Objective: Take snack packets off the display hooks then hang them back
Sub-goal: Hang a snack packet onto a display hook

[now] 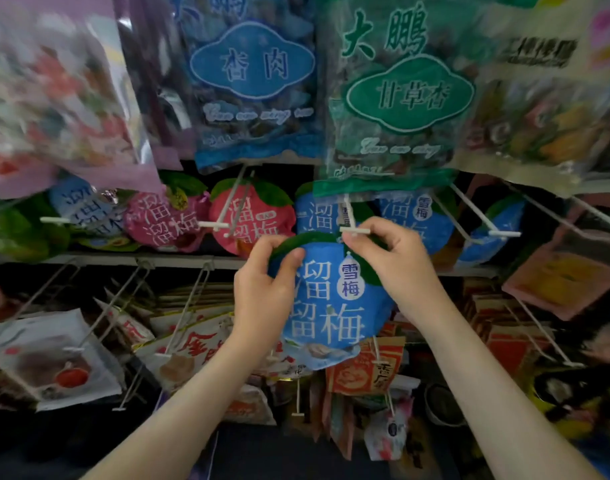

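Left hand (262,296) fingers pinch the round blue plastic snack packet (331,313) at its left rim. Right hand (397,268) fingers pinch its top.

1. Blue snack packet (331,303) — round, with a green leaf-shaped top edge and large white characters. It is upright with its front to the camera, and the left hand (262,289) and right hand (393,265) pinch its top edge.
2. White display hook (354,231) — its cross-bar tip sits just above the right fingertips, at the packet's top.

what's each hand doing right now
Left hand: holding the blue packet by its top left edge.
Right hand: pinching the packet's top right, just under the hook tip.
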A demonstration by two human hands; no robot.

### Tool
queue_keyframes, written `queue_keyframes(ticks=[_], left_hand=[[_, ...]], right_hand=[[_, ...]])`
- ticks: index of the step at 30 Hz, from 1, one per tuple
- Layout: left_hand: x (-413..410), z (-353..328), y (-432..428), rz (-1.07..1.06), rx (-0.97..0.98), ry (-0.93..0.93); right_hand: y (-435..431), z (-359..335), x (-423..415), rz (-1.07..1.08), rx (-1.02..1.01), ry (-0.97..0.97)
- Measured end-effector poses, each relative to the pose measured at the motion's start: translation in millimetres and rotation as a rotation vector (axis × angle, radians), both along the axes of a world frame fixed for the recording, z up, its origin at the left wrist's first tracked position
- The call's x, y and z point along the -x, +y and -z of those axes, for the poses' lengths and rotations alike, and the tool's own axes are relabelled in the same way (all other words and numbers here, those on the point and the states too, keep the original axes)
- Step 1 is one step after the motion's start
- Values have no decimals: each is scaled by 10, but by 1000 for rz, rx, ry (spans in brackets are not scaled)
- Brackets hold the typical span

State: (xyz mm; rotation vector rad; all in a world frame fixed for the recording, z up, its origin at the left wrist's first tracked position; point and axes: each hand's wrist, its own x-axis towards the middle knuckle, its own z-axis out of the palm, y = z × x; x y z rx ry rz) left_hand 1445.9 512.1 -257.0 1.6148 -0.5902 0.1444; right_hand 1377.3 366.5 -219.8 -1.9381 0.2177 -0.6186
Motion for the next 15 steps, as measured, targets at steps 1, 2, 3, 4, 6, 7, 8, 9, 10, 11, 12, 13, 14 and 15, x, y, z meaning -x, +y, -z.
queue_keyframes(ticks=[1, 2, 3, 4, 6, 7, 8, 9, 10, 11, 12, 13, 14, 15], left_hand=[[-17, -17, -1, 5, -6, -9], [-27, -30, -1, 14, -13, -18], [-35, -36, -2, 27, -23, -29], [-34, -38, -4, 46, -30, -40], [-35, -25, -14, 76, -41, -54], [-38, -19, -22, 81, -42, -52], [-47, -12, -32, 82, -39, -48], [-59, -4, -47, 79, -38, -47], [-73, 2, -60, 76, -36, -53], [-83, 2, -72, 72, -33, -58], [-97, 11, -81, 68, -32, -60], [-112, 21, -93, 57, -41, -59], [-131, 42, -107, 44, -61, -53], [-152, 56, -126, 31, -92, -42]], right_hand=[[3, 7, -10, 4, -4, -7], [5, 13, -10, 6, -8, -12], [4, 24, -5, 8, -13, -16], [1, 41, 1, 14, -17, -21], [-9, 88, 3, 48, -32, -32], [-10, 106, -2, 64, -44, -33], [-11, 118, -10, 76, -53, -32], [-10, 119, -20, 83, -56, -30], [-15, 115, -32, 89, -51, -28], [-22, 109, -49, 97, -43, -26], [-30, 106, -69, 106, -33, -23], [-38, 110, -93, 116, -17, -21], [-46, 122, -124, 130, 11, -18], [-57, 146, -164, 150, 42, -10]])
